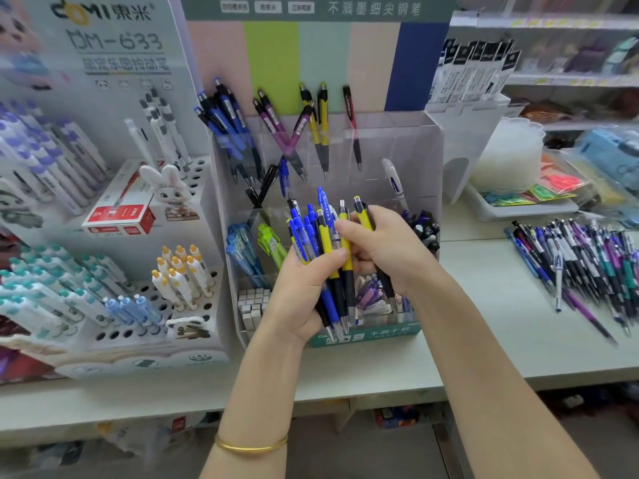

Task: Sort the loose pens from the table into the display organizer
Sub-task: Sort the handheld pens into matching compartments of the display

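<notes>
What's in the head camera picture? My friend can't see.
The left hand grips a bunch of blue and yellow pens while the right hand pinches one yellow pen, before a display organizer. Loose pens lie on the table.

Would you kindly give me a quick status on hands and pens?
Left hand grips the pen bundle. Right hand pinches one yellow pen. Loose pile lies on the table, right. Nothing between hands and organizer.
</notes>
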`<state>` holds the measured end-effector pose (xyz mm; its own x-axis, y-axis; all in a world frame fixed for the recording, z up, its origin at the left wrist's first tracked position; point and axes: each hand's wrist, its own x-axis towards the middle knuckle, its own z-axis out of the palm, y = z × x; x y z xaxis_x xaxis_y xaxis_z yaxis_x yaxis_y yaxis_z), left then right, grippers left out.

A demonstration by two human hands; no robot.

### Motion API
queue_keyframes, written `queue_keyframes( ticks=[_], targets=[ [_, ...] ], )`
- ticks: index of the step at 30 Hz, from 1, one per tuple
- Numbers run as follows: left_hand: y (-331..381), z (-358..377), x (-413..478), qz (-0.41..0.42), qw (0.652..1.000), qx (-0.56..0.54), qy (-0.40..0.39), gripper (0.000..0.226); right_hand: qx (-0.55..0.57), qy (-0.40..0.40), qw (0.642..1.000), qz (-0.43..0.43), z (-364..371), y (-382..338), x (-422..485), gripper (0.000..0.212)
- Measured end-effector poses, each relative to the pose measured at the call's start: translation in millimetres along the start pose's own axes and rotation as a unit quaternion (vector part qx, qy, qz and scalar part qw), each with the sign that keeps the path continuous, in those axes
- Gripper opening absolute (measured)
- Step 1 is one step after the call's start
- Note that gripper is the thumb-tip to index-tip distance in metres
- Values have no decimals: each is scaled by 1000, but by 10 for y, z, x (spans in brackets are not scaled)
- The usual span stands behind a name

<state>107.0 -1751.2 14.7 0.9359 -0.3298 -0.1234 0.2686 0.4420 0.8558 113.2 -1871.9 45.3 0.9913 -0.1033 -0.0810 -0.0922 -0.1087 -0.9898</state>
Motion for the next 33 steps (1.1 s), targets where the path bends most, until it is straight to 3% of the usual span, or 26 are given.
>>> queue_keyframes(
  ticks=[4,8,13,19,24,33],
  targets=[
    [-3,6,15,-14,1000,-18,-1,35,66,82,994,10,11,34,30,11],
    [-69,-4,28,-34,999,-3,23,30,65,141,988,-16,-56,12,75,12],
    [-120,8,55,-18,999,16,26,26,19,47,999,-20,-131,-6,19,15],
    [-158,61,102,35,995,75,51,50,-121,-24,990,-71,-120,-14,20,29],
    [-171,64,155,42,994,84,59,40,-128,-60,988,-63,-172,-49,36,25],
    [-171,176,156,70,994,83,-8,17,-74,-97,990,-65,-315,-75,117,21]
  ],
)
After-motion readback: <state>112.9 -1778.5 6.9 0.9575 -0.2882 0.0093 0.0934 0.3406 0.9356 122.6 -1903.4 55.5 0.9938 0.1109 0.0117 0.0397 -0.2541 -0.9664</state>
